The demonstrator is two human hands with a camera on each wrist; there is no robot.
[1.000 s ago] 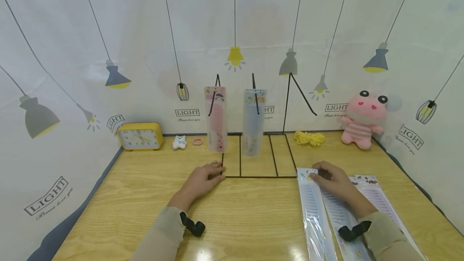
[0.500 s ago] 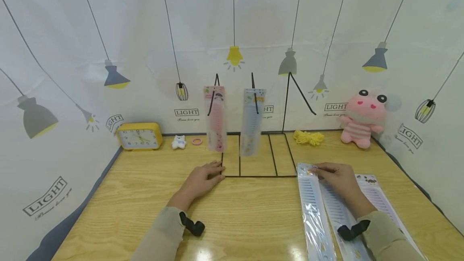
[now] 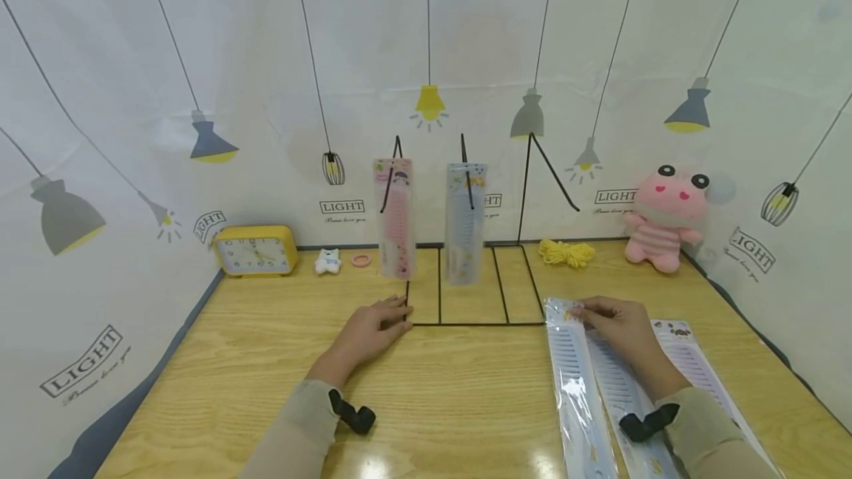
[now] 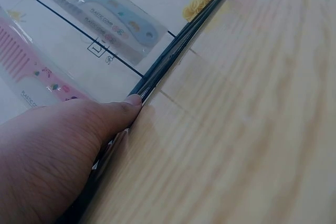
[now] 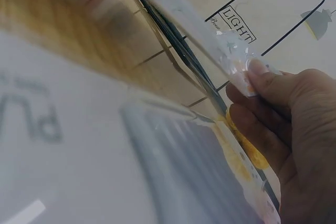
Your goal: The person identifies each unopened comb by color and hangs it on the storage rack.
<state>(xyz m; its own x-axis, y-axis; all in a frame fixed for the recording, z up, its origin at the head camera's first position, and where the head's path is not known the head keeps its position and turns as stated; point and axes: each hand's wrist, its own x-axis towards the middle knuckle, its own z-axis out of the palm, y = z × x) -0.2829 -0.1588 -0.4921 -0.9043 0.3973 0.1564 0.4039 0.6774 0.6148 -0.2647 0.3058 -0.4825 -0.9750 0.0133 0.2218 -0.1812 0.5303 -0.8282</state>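
Your right hand (image 3: 620, 327) pinches a packaged comb (image 3: 576, 386); your left hand (image 3: 369, 331), fingers unclenched, touches the rack (image 3: 479, 324); pick-up, apparently; next likely calls for lifting clear.

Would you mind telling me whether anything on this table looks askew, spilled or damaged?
Nothing stands out, and I see no spill or damage. The pink pack and blue pack hang from the black rack; the comb pack pinched in the right hand tilts, but that seems deliberate.
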